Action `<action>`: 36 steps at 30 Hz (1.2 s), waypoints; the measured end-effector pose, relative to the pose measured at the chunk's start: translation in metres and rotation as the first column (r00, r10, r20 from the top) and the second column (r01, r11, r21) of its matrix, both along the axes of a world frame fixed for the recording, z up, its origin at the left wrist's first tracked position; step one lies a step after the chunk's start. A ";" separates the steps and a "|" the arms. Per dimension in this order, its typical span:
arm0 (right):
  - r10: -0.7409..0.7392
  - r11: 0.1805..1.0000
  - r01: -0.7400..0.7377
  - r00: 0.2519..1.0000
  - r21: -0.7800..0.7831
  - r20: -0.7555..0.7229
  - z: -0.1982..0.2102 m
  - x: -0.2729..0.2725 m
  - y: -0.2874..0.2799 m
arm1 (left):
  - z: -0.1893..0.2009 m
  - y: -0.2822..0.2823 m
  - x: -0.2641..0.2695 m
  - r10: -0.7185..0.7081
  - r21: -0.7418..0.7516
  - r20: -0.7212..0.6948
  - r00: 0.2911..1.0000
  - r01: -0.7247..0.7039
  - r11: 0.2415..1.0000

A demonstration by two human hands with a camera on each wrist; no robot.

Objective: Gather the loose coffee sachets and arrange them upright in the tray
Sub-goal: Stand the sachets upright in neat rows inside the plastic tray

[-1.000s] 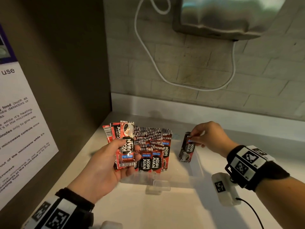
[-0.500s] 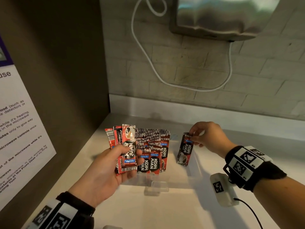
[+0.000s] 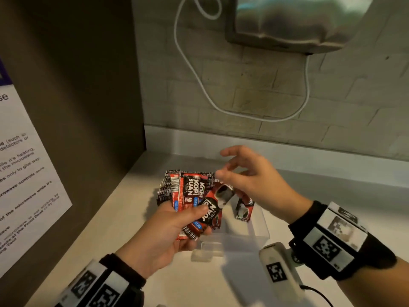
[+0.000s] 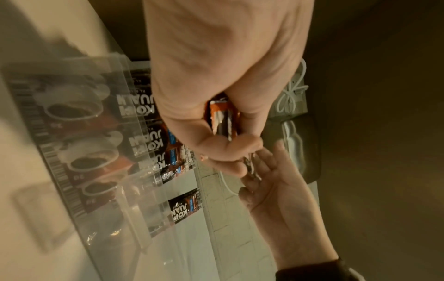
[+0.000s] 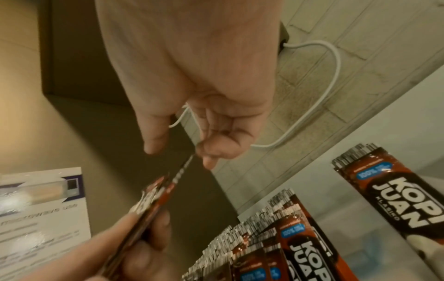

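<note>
A person's left hand (image 3: 168,231) gripped a small sheaf of coffee sachets (image 3: 200,216) above the near edge of a clear plastic tray (image 3: 261,231) on the pale table (image 3: 110,229), thumb clamped across the packs, apparently to keep spare stock close to where it would be slotted in. The right hand (image 3: 250,178) hovered over the sheaf holding nothing, thumb and forefinger parted on either side of the top edge of one sachet in the right wrist view; whether they touched it could not be told. The reach looked like a move to draw off the next sachet.

A dense row of sachets (image 3: 177,185) stood upright in the tray's left part, and a single sachet (image 3: 244,209) stood apart to the right, seemingly starting a new group.

The tray's transparent walls were hard to trace, and any dividers could not be made out. The left hand hid the lower part of the row, so the count stayed unclear. The right fingers were blurred. A white cable (image 3: 199,80) looped down the tiled wall; a printed notice (image 3: 24,173) was cut off at the left.
</note>
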State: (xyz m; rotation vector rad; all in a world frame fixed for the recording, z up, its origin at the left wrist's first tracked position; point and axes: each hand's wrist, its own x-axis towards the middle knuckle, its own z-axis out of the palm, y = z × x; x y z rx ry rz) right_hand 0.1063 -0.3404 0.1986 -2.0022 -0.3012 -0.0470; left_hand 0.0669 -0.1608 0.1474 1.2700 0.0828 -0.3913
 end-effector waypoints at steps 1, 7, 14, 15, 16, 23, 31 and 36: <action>0.029 0.999 -0.029 0.999 -0.032 -0.017 -0.002 -0.001 0.002 | 0.000 -0.002 0.000 0.001 0.002 0.006 1.000 -0.001 1.000; 0.110 0.988 -0.121 0.988 -0.095 -0.112 -0.009 -0.010 -0.011 | -0.001 0.002 0.010 0.127 -0.067 0.013 0.992 -0.126 0.990; 0.187 0.945 -0.218 0.972 -0.242 -0.145 -0.016 -0.023 -0.002 | -0.003 -0.015 0.010 0.147 -0.047 0.086 0.985 -0.143 0.989; 0.149 0.970 -0.170 0.981 -0.175 -0.123 -0.013 -0.022 -0.001 | -0.004 -0.018 0.011 0.144 -0.037 0.088 0.986 -0.141 0.989; 0.121 0.983 -0.133 0.988 -0.123 -0.099 -0.011 -0.021 0.000 | -0.004 -0.020 0.011 0.147 -0.033 0.084 0.986 -0.145 0.989; -0.069 0.997 0.065 0.995 -0.051 -0.070 0.000 0.002 -0.017 | 0.008 -0.028 0.020 0.162 -0.073 -0.003 0.987 -0.162 0.984; -0.270 0.937 0.251 0.962 -0.244 -0.046 -0.018 0.028 -0.060 | 0.014 -0.019 0.022 0.126 -0.179 -0.090 0.988 -0.140 0.974; -0.275 0.886 0.243 0.961 -0.396 -0.024 -0.033 0.033 -0.067 | 0.010 -0.020 0.020 0.081 -0.103 -0.052 0.995 -0.086 0.991</action>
